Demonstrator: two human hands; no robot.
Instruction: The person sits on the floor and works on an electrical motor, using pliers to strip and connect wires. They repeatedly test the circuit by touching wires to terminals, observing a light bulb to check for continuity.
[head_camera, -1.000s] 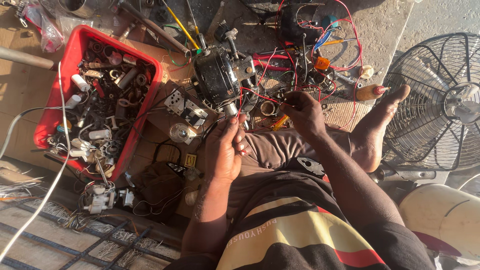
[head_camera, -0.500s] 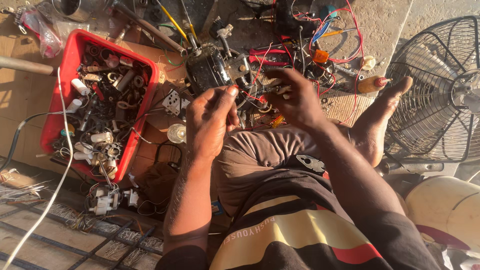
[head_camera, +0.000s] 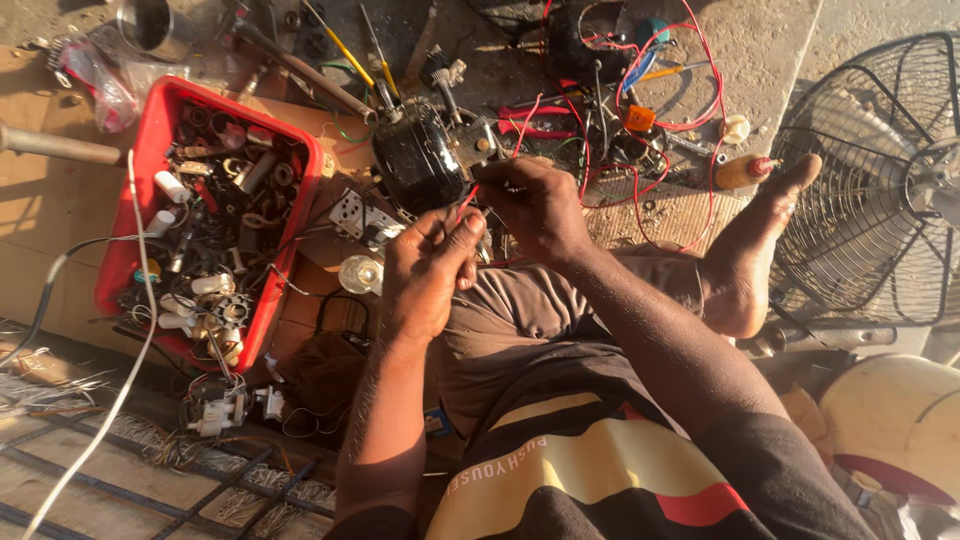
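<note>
I sit on the ground with a black electric motor (head_camera: 422, 165) in front of my knee. My left hand (head_camera: 428, 272) pinches a thin red wire (head_camera: 468, 197) that runs up to the motor. My right hand (head_camera: 537, 205) is closed on the same wire a little further along, right beside the motor's metal end. The two hands nearly touch above my brown trouser leg. My bare right foot (head_camera: 752, 250) rests to the right.
A red tray (head_camera: 155, 165) full of small parts and sockets lies at the left. Red wires, pliers and screwdrivers (head_camera: 345, 50) are scattered behind the motor. A fan's wire guard (head_camera: 880, 190) stands at the right. A white socket strip (head_camera: 362, 218) lies near the tray.
Both hands stayed close to the motor and closed in on the red wire; the view shifted a little, bringing the hands nearer the middle.
</note>
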